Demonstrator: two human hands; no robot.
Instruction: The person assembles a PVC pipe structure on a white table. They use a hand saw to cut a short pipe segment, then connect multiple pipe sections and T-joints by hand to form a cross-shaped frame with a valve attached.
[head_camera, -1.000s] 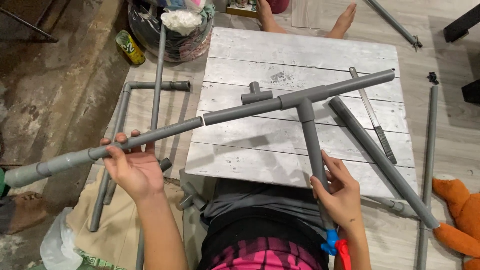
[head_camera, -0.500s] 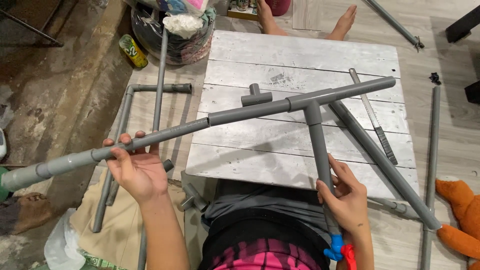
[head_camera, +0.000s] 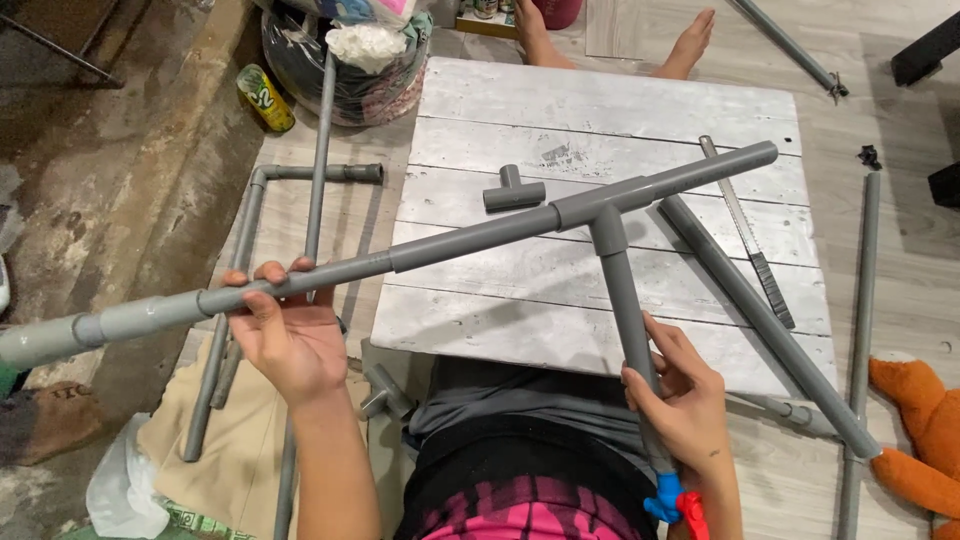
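Note:
A long grey pipe assembly (head_camera: 470, 235) is held above a white wooden board table (head_camera: 560, 110). It has a tee joint (head_camera: 600, 210) with a branch pipe (head_camera: 625, 310) running down toward me. My left hand (head_camera: 285, 335) grips the long run near its left part. My right hand (head_camera: 680, 400) holds the branch pipe near its lower end, where a blue fitting (head_camera: 662, 500) shows. A loose grey tee fitting (head_camera: 513, 192) lies on the table beside the assembly.
A second grey pipe (head_camera: 765, 325) and a hand saw (head_camera: 748, 235) lie on the table's right side. More pipes (head_camera: 320, 150) and an elbow frame (head_camera: 300, 173) lie on the floor at left. A green can (head_camera: 265, 97), a bag-filled basket (head_camera: 350, 70), another person's bare feet (head_camera: 690, 40), an orange plush toy (head_camera: 915, 440).
The pipe assembly has tilted, its left end dropping lower and its right end staying high. Both hands kept their grips.

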